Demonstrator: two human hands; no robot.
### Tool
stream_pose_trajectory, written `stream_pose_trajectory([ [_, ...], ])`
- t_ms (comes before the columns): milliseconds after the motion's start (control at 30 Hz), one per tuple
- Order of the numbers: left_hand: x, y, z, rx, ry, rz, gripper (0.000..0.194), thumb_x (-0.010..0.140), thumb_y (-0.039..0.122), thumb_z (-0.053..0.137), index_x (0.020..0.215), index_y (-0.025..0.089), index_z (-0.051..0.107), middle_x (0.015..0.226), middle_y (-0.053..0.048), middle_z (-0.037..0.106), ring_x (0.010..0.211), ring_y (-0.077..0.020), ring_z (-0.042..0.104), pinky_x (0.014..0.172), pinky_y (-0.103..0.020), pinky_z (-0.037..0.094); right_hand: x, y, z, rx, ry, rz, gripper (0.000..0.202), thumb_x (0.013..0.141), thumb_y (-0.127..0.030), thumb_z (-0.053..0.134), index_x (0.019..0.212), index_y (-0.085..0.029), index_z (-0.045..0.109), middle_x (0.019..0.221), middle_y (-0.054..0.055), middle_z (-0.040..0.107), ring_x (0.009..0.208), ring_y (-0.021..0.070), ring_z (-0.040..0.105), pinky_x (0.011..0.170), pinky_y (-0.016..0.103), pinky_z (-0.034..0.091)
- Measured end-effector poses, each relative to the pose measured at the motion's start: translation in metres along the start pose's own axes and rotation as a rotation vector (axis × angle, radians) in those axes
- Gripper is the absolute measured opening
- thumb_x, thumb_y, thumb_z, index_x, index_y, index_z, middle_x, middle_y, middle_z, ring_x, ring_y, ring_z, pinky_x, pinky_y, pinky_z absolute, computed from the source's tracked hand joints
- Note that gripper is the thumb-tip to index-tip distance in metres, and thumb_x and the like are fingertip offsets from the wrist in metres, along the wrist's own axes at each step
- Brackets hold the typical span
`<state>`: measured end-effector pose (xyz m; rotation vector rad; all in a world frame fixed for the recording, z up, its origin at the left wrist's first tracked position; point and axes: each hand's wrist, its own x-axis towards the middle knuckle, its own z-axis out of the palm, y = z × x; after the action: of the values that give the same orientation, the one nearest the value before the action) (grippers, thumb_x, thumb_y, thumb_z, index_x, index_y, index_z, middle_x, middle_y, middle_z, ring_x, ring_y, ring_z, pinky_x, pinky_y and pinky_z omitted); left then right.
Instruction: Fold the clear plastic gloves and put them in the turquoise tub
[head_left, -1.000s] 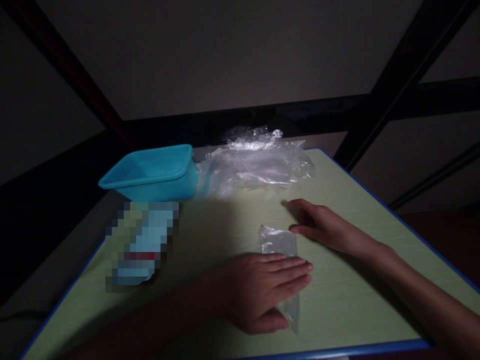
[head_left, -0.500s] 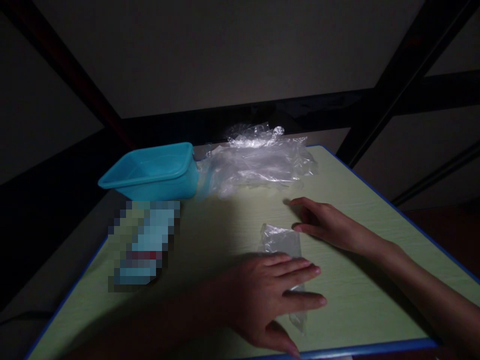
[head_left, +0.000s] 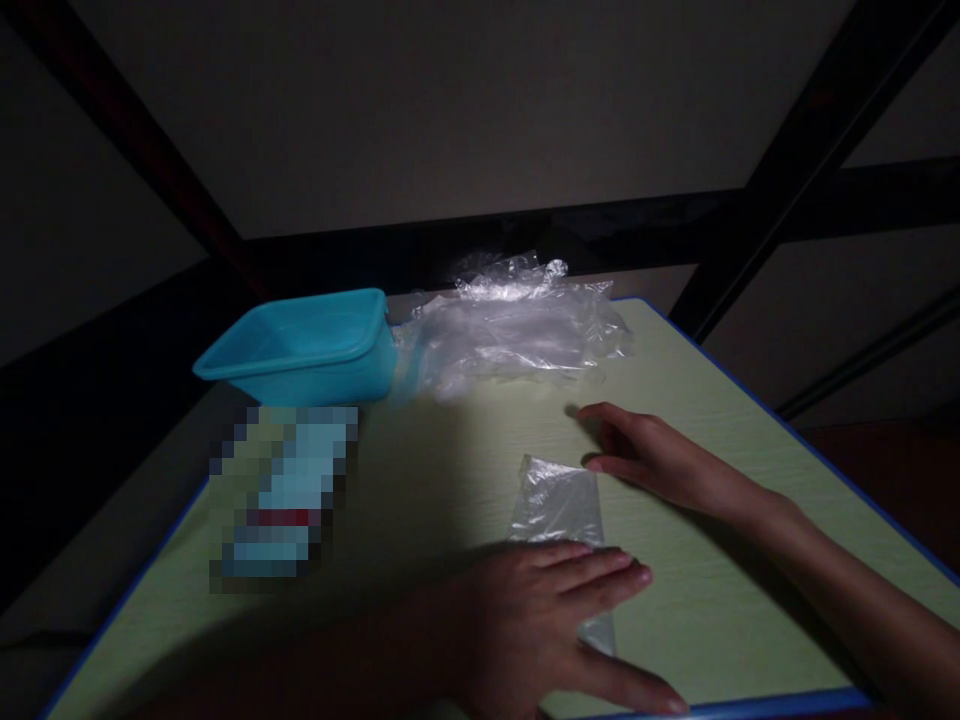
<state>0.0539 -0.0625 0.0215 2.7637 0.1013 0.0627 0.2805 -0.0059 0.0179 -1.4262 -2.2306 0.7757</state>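
A clear plastic bag (head_left: 559,500) lies flat on the pale green table (head_left: 435,480), near its front. My left hand (head_left: 551,615) lies palm down over the lower part of the bag with its fingers spread, hiding some of it. Beside the bag's upper right corner is my right hand (head_left: 649,455), its thumb tip at that corner and its index finger stretched out to the left. Its other fingers are curled under. Nothing shows between the right thumb and index finger.
Crumpled clear plastic bags (head_left: 517,330) are heaped at the table's back edge. To their left stands a turquoise basket (head_left: 315,375). A pixelated light blue item (head_left: 300,480) lies in front of the basket. Behind the table is a wall with dark bars.
My left hand has slid toward the table's front edge, and its thumb has swung out to the right. More of the bag's upper part shows. My right hand has barely moved.
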Motion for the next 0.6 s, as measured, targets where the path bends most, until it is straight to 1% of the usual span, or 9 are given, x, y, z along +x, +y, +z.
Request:
stream_pose_trajectory([
  [167,0.000,0.002,0.000,0.049,0.040,0.032,0.055,0.085,0.049,0.047,0.136,0.030,0.036,0.152,-0.006,0.013,0.138,-0.0244,0.007,0.112,-0.037,0.019,0.000,-0.002,0.000,-0.017,-0.001,-0.013,0.042,0.082,-0.034,0.055,0.118,-0.014,0.047,0.065,-0.002,0.050,0.057,0.0147,0.048,0.054,0.027,0.037],
  [267,0.001,-0.007,-0.007,0.064,0.124,0.037,0.058,0.089,0.047,0.037,0.138,0.015,0.033,0.149,-0.010,0.022,0.138,-0.0202,0.014,0.112,-0.034,0.019,0.000,-0.004,-0.001,-0.020,0.012,-0.028,0.040,0.082,-0.034,0.054,0.116,-0.014,0.048,0.065,-0.002,0.051,0.057,0.0149,0.048,0.053,0.027,0.038],
  [300,0.001,-0.013,-0.010,0.068,0.168,-0.013,0.060,0.090,0.046,0.034,0.136,0.008,0.034,0.147,-0.014,0.026,0.138,-0.0193,0.015,0.112,-0.033,0.018,0.000,-0.004,-0.001,-0.019,0.017,-0.034,0.039,0.083,-0.033,0.054,0.116,-0.014,0.048,0.064,-0.002,0.051,0.057,0.0149,0.048,0.053,0.027,0.038],
  [333,0.001,-0.019,-0.013,0.079,0.236,-0.098,0.056,0.092,0.042,0.032,0.133,0.004,0.037,0.146,-0.015,0.029,0.138,-0.0189,0.017,0.113,-0.034,0.018,0.000,-0.005,-0.001,-0.019,0.023,-0.039,0.037,0.083,-0.032,0.053,0.115,-0.015,0.049,0.064,-0.002,0.052,0.056,0.0149,0.049,0.052,0.027,0.038],
  [367,0.000,-0.026,-0.015,0.094,0.278,-0.188,0.050,0.093,0.034,0.029,0.131,0.004,0.040,0.144,-0.014,0.033,0.137,-0.0179,0.020,0.112,-0.035,0.019,0.000,-0.005,-0.001,-0.022,0.028,-0.040,0.036,0.082,-0.032,0.054,0.115,-0.015,0.049,0.064,-0.002,0.053,0.056,0.0149,0.049,0.052,0.027,0.038],
  [400,-0.001,-0.033,-0.017,0.107,0.270,-0.243,0.048,0.093,0.030,0.029,0.132,0.004,0.039,0.144,-0.014,0.033,0.137,-0.0182,0.022,0.112,-0.036,0.019,0.000,-0.006,-0.001,-0.027,0.033,-0.036,0.035,0.082,-0.031,0.054,0.113,-0.015,0.050,0.064,-0.001,0.054,0.055,0.0149,0.049,0.051,0.027,0.038],
  [433,-0.003,-0.040,-0.018,0.113,0.238,-0.280,0.049,0.093,0.031,0.031,0.133,0.004,0.037,0.145,-0.014,0.031,0.137,-0.0195,0.021,0.112,-0.038,0.020,0.000,-0.006,0.000,-0.035,0.038,-0.027,0.034,0.082,-0.030,0.054,0.112,-0.015,0.051,0.064,-0.001,0.055,0.055,0.0150,0.050,0.050,0.026,0.038],
  [533,-0.008,-0.052,-0.015,0.123,0.145,-0.346,0.059,0.090,0.040,0.039,0.136,0.004,0.032,0.146,-0.016,0.026,0.137,-0.0237,0.020,0.112,-0.041,0.020,0.001,-0.008,0.001,-0.088,0.075,-0.014,0.032,0.082,-0.030,0.055,0.110,-0.014,0.053,0.065,0.001,0.058,0.055,0.0162,0.052,0.051,0.028,0.039],
  [600,-0.010,-0.055,-0.012,0.124,0.118,-0.367,0.064,0.089,0.045,0.041,0.137,0.004,0.029,0.147,-0.018,0.023,0.137,-0.0247,0.018,0.112,-0.041,0.019,0.000,-0.010,0.001,-0.143,0.140,-0.043,0.026,0.084,-0.030,0.053,0.104,-0.014,0.056,0.070,0.004,0.060,0.060,0.0182,0.056,0.054,0.030,0.042],
])
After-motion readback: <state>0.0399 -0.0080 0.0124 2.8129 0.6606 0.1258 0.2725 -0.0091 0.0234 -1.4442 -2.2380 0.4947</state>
